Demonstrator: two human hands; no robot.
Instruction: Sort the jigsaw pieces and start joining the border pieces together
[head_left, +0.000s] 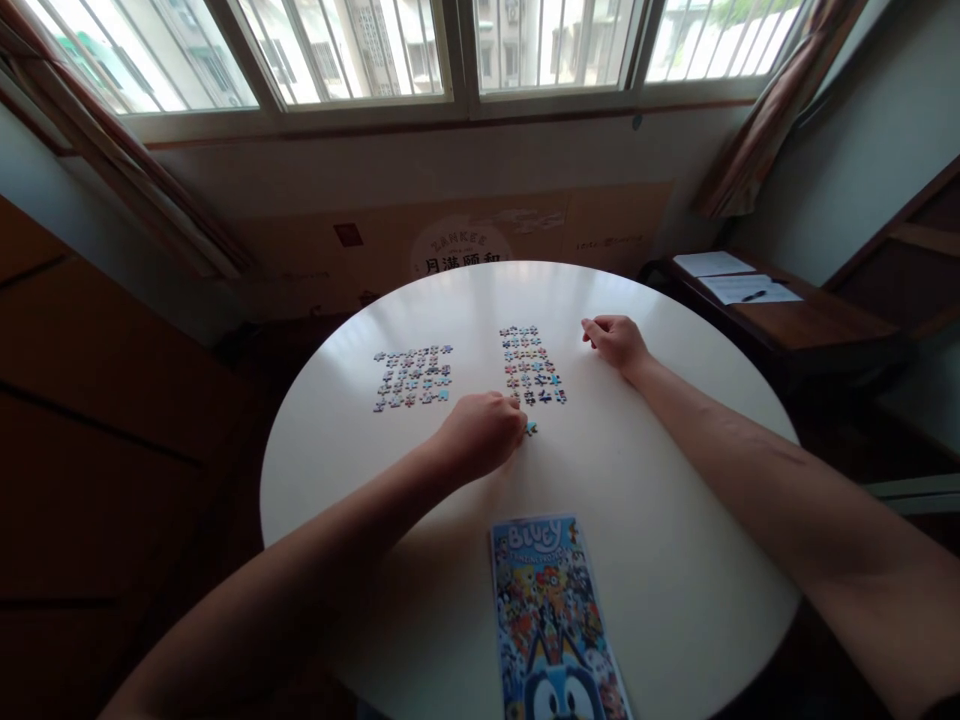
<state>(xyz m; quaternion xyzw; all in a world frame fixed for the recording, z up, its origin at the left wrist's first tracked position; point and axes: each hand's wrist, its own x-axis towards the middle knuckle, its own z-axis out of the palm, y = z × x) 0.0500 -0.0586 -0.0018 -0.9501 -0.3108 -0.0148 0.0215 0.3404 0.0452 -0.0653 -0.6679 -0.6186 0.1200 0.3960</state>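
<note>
- A small turquoise jigsaw piece (pixel 531 428) lies just below and right of the centre of the frame, beside the fingertips of the left hand; whether it is gripped or merely touched, I cannot tell.
- The left hand (pixel 482 435) comes in from the lower left, its fingers bent and drawn together, palm down. A light pinch on the piece's edges, rather than a press on its face, would probably handle it best (thin card skids easily on a smooth top).
- Just above that hand, right of centre, loose pieces (pixel 545 397) stand in close rows; a low wrist could nudge them, so I would keep the knuckles raised.
- The right hand (pixel 616 340) rests farther up and right, beside those rows, fingers curled in and thumb close to the forefinger; whether they pinch anything, I cannot tell. Kept off the rows, it seems well placed.
- Left of centre, a second group of pieces (pixel 443 395) lies in similar rows, with a gap between the two groups.
- At the bottom centre, a "Bluey" picture sheet (pixel 551 620) lies flat, nearest the viewer.
- All this is on a round white table (pixel 637 480).
- At the upper right, papers (pixel 724 263) and a pen (pixel 754 296) lie on a dark wooden side table (pixel 832 320).
</note>
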